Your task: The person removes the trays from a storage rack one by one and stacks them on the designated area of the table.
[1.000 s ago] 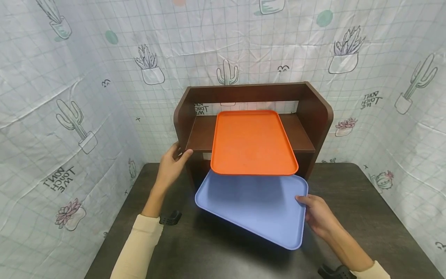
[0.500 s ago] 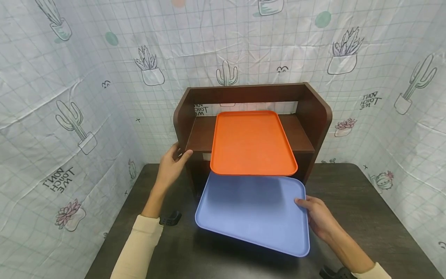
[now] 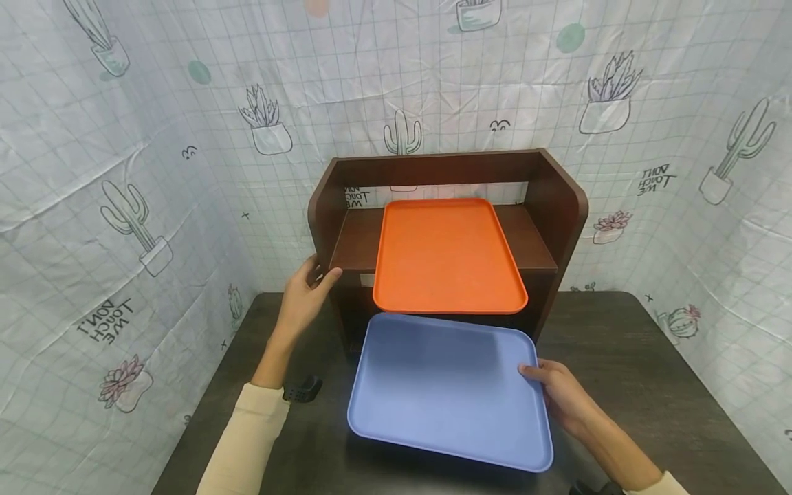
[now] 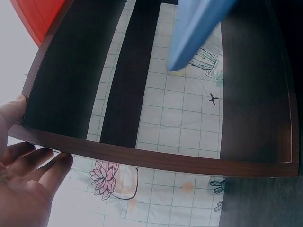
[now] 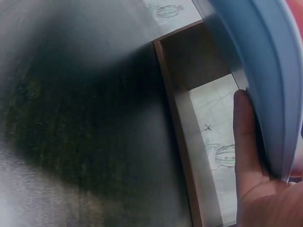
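A blue tray (image 3: 452, 392) is held up in front of the brown wooden shelf (image 3: 442, 165). My right hand (image 3: 559, 392) pinches its right edge, thumb on top and fingers beneath; the right wrist view shows fingers along the underside of the blue tray (image 5: 265, 71). My left hand (image 3: 303, 292) grips the shelf's left side panel at the height of the middle board; in the left wrist view thumb and fingers straddle the panel edge (image 4: 156, 158). An orange tray (image 3: 450, 258) lies on the middle board, its front jutting past the board's edge.
The dark table (image 3: 619, 385) carries the shelf. The shelf's lower compartment (image 3: 355, 309) opens behind the blue tray, under the orange one. A white cloth (image 3: 445, 89) printed with cacti hangs behind and on both sides.
The blue tray has come toward me, out from under the orange tray, and turned straighter; its back edge now shows. My right hand moved slightly nearer with it. My left hand stayed on the shelf.
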Demonstrator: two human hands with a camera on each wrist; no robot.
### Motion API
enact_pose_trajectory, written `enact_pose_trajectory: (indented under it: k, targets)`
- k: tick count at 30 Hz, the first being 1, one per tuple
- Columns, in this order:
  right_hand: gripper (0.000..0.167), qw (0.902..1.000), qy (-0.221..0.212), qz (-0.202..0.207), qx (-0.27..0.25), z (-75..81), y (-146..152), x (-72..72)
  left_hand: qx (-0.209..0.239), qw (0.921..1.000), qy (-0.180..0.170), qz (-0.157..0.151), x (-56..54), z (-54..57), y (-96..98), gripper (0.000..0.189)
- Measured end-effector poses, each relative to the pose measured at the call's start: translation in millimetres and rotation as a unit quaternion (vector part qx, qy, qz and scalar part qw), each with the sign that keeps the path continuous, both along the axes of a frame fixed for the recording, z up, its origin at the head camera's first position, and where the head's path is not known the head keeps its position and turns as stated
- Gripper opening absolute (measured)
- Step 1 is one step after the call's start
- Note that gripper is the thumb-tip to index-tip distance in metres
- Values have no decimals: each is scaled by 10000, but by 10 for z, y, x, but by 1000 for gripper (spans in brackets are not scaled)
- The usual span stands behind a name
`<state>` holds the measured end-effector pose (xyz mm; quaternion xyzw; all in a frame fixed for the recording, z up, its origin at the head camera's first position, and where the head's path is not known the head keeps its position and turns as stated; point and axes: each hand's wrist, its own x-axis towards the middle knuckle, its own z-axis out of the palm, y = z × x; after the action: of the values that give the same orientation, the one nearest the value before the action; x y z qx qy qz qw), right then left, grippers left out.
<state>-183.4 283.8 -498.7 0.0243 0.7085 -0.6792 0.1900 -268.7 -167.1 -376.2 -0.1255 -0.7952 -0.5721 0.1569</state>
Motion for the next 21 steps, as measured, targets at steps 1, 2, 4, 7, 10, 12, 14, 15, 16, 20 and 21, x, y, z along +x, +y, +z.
enact_pose_trajectory:
  k: [1,2,4,7,10,12,14,15,16,20,21]
  targets:
    - [36,10000,-5,52,-22,-18,1,0,-12,10000,-13,11,2,-1,0,55]
    - [36,10000,-14,91,-36,-33,0,3,-28,10000,-22,25,0,-4,-1,56]
    - [36,9999,-30,118,-37,-59,-4,7,-71,10000,-35,49,-6,-11,-2,56]
    - [35,9998,-86,144,-43,-92,-14,12,-152,9998,-65,103,-77,-83,-33,58]
    - [34,9997,-142,190,-60,-122,-30,20,-188,9997,-73,139,-165,-178,-77,60]
    - [33,9996,-174,222,-78,-143,-41,29,-198,9997,-41,148,-209,-222,-103,60]
    - [33,9995,-188,244,-75,-167,-47,45,-151,9998,28,134,-232,-246,-119,60]
    - [32,9995,-201,242,-72,-181,-49,55,-130,9998,72,107,-239,-253,-126,59]
    - [32,9995,-218,235,-67,-197,-51,66,-123,9998,103,91,-244,-261,-130,59]
    - [36,9993,-274,260,-20,-279,-43,118,-81,9998,180,10,-252,-284,-146,61]
    - [38,9992,-285,276,-8,-302,-40,130,-105,9998,188,11,-249,-285,-146,62]
